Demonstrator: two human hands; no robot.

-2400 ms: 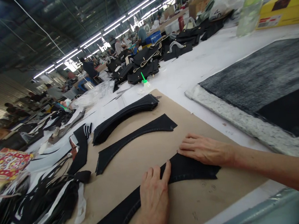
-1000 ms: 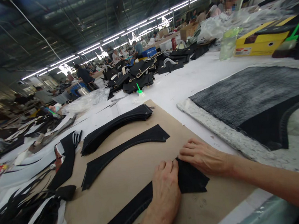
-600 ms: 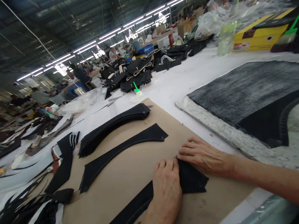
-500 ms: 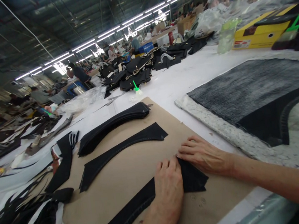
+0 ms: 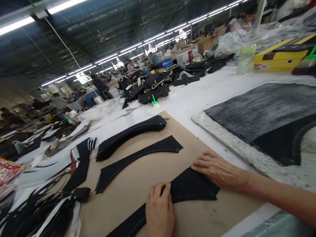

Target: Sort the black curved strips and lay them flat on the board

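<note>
A black curved piece (image 5: 191,185) with a line of marks along its lower edge lies on brown board (image 5: 132,191). My left hand (image 5: 159,209) is closed over the middle of it, fingers bent at the upper edge. At its wide right end, my right hand (image 5: 218,170) has its fingertips together on the upper edge; the thumb is hidden. Beyond my hands is a similar black curved piece (image 5: 136,159), and behind that a stack of black curved pieces (image 5: 131,133).
To the right, a speckled slab (image 5: 219,136) carries a large grey-black panel (image 5: 245,110). Black strips (image 5: 45,230) are heaped at left. A green-tipped bottle (image 5: 155,103) stands before piled black bags (image 5: 154,84). A yellow box (image 5: 279,61) sits at back right.
My left hand has slid left along the black curved piece, uncovering more of its middle. My right hand stays near the same upper edge. The camera view has shifted.
</note>
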